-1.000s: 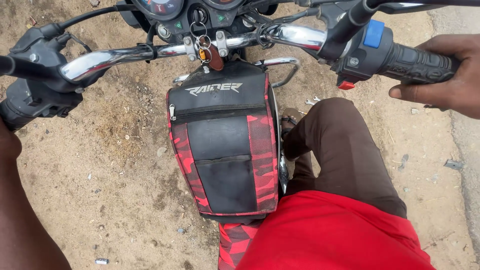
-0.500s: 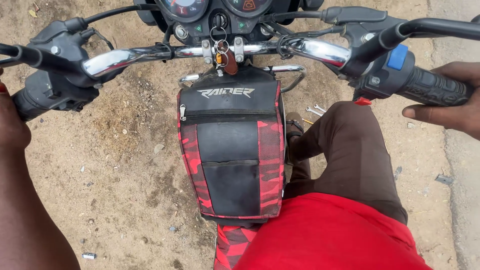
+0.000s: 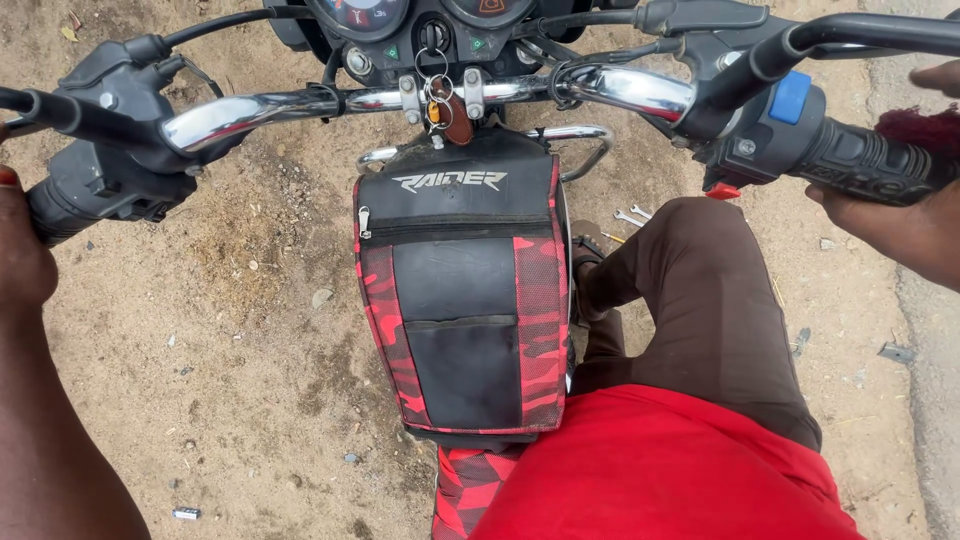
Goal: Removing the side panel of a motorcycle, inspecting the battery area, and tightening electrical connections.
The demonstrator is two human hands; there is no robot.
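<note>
Your right hand (image 3: 900, 225) is closed around the black right handlebar grip (image 3: 870, 165), fingers wrapped from below and partly past the frame edge. Your left hand (image 3: 22, 255) sits at the outer end of the left handlebar grip (image 3: 75, 200); most of it is cut off by the frame, so you cannot tell how firmly it closes on the grip.

Just inboard of your right hand, the switch housing carries a blue button (image 3: 790, 97) and a red switch (image 3: 722, 190) on its underside. A black lever (image 3: 860, 32) runs above that grip. The chrome handlebar (image 3: 300, 105) spans between both grips. At its centre, between your hands, a key with a brown fob (image 3: 455, 115) hangs from the ignition, below the instrument dials (image 3: 420, 15).

Below the bar, toward you, a black and red camouflage tank cover (image 3: 462, 300) with a zip pocket lies on the tank. Your right leg in brown trousers (image 3: 710, 310) rests beside the tank, under your right hand, and a red garment (image 3: 660, 470) covers your lap.

On the sandy ground (image 3: 220, 370), small spanners (image 3: 632, 214) lie just ahead of your right knee.
</note>
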